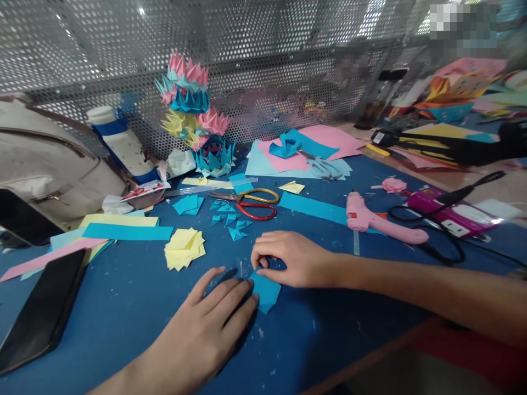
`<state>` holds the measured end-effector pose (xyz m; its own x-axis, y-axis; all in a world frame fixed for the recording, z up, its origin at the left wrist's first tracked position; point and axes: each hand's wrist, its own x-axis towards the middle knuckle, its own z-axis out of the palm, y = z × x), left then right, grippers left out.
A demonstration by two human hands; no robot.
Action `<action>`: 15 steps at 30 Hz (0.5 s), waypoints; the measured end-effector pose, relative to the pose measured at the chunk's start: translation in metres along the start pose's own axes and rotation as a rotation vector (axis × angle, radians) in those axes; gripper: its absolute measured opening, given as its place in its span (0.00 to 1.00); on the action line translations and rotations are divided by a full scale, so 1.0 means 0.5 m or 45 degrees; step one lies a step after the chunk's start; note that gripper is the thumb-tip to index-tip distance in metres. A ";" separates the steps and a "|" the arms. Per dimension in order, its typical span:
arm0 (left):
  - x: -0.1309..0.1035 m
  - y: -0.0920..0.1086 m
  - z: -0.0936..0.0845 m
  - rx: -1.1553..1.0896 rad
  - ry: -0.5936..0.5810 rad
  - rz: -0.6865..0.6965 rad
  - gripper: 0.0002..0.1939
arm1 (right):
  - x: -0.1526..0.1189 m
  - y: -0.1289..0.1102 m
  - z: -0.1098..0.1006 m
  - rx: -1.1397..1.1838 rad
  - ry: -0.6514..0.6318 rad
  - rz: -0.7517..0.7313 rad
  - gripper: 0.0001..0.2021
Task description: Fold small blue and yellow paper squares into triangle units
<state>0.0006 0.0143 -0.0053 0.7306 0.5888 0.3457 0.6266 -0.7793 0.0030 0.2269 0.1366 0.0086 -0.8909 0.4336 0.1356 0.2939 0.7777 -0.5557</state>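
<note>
A small folded blue paper (267, 291) lies flat on the blue tabletop (135, 296). My left hand (214, 318) rests palm down at its left edge, fingers spread, with fingertips touching the paper. My right hand (292, 258) has its thumb and forefinger pinched together at the paper's upper edge. Yellow folded papers (185, 248) are stacked left of the hands. Small blue triangles (236, 229) and larger folded blue pieces (188, 204) lie beyond them. Scissors with red and yellow handles (257, 204) sit just behind the triangles.
Left are a black phone (41, 307), paper strips (127, 231), a bag (49, 159) and a bottle (121, 144). A pointed paper sculpture (197, 109) stands behind. Right are a pink glue gun (379, 222), a purple power strip (453, 214) and black cables.
</note>
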 end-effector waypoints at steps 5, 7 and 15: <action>-0.003 0.004 -0.001 0.039 -0.020 -0.028 0.18 | -0.005 0.005 0.003 -0.114 0.089 -0.157 0.04; -0.002 0.003 -0.002 0.036 -0.031 -0.040 0.18 | -0.008 0.005 0.001 -0.204 0.117 -0.250 0.07; -0.004 -0.001 -0.003 0.044 -0.082 -0.036 0.19 | -0.016 -0.003 -0.008 -0.640 0.113 -0.476 0.11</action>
<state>-0.0015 0.0129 -0.0047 0.7279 0.6236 0.2852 0.6552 -0.7552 -0.0210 0.2348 0.1339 0.0115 -0.9390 0.1103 0.3257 0.1143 0.9934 -0.0070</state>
